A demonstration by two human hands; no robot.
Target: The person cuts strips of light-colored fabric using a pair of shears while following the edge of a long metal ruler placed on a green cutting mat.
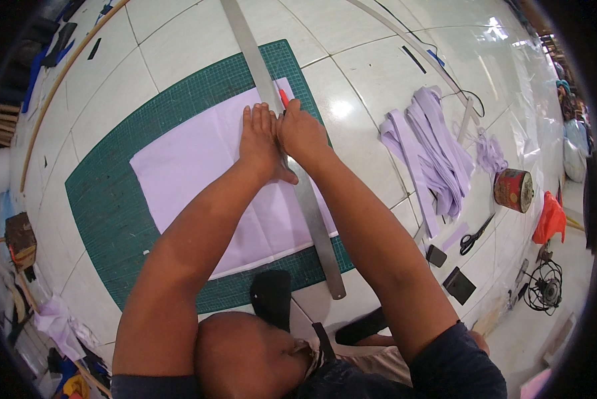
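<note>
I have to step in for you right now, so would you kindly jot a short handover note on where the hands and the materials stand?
Left hand: pressed flat on the long metal ruler, pinning it on the lilac fabric sheet.
Right hand: closed on a red-handled cutter at the ruler's edge.
The fabric lies on the green cutting mat.
Done: a pile of lilac strips lies to the right.
Left: most of the sheet is uncut.

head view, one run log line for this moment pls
left hand: flat on long metal ruler | right hand: holds red cutter at ruler edge | lilac fabric sheet on green cutting mat
</note>
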